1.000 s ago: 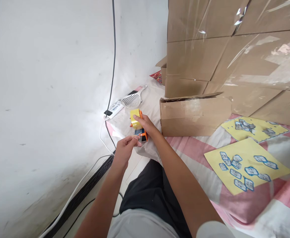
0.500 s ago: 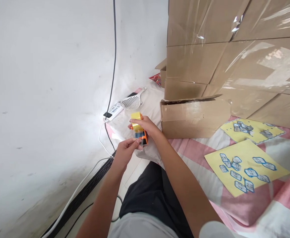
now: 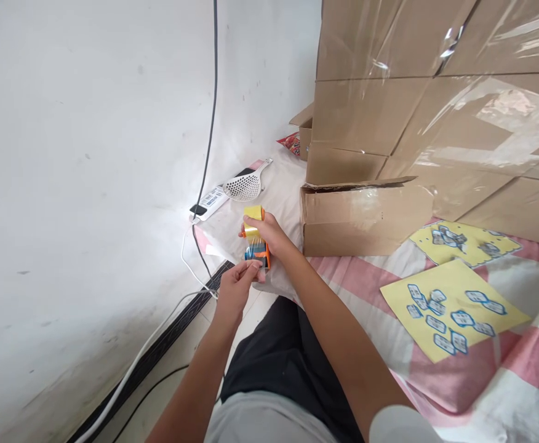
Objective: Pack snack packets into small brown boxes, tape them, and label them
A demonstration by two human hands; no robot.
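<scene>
In front of me my right hand (image 3: 269, 232) is wrapped round a tape dispenser (image 3: 267, 255) with an orange frame and a blue and black front. A yellowish roll of clear tape (image 3: 253, 213) sits at its far end. My left hand (image 3: 237, 283) pinches the loose end of the clear tape (image 3: 259, 271) close to the dispenser's near edge. The tape stretches, with creases, between the roll and that edge. Part of the dispenser is hidden behind my right-hand fingers.
A white slotted scoop (image 3: 243, 187) and a power strip (image 3: 210, 203) lie by the wall. Right of my hands stands a cardboard box (image 3: 347, 221), with large taped cardboard (image 3: 366, 117) behind it. Yellow sheets (image 3: 417, 332) rest on the pink-and-white cloth (image 3: 347, 277). Cables run along the wall.
The dispenser has tilted slightly in my right hand, and more creased tape shows between roll and front. My left hand keeps its pinch near the front edge. The view has shifted a little.
</scene>
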